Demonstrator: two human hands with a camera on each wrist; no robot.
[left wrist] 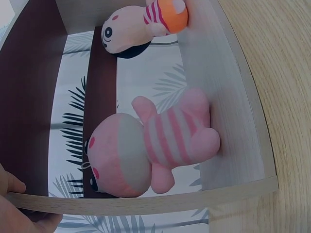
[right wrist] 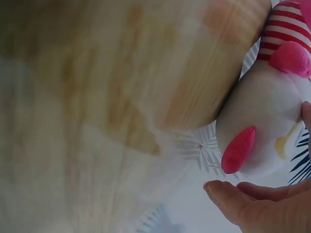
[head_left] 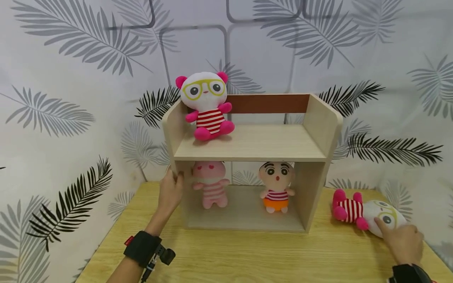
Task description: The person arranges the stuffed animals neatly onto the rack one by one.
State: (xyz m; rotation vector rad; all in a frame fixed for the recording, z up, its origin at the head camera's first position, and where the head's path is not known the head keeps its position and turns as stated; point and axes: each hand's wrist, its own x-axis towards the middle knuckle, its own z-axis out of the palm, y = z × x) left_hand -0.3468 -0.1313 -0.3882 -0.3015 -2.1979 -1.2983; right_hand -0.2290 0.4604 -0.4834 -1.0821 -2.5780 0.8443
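My left hand grips the left side panel of a two-tier wooden shelf; in the left wrist view, thumb and fingers lie on both sides of the panel's edge. At the right, a plush panda with pink limbs, striped body and yellow glasses lies on its back on the table. My right hand holds it by the head, with the thumb and fingers on different sides of the head in the right wrist view. Part of that head is hidden by the hand.
A matching panda plush sits at the left of the upper tier. Below stand a pink striped plush and a boy doll in orange shorts. The wooden table meets a leaf-patterned cloth behind.
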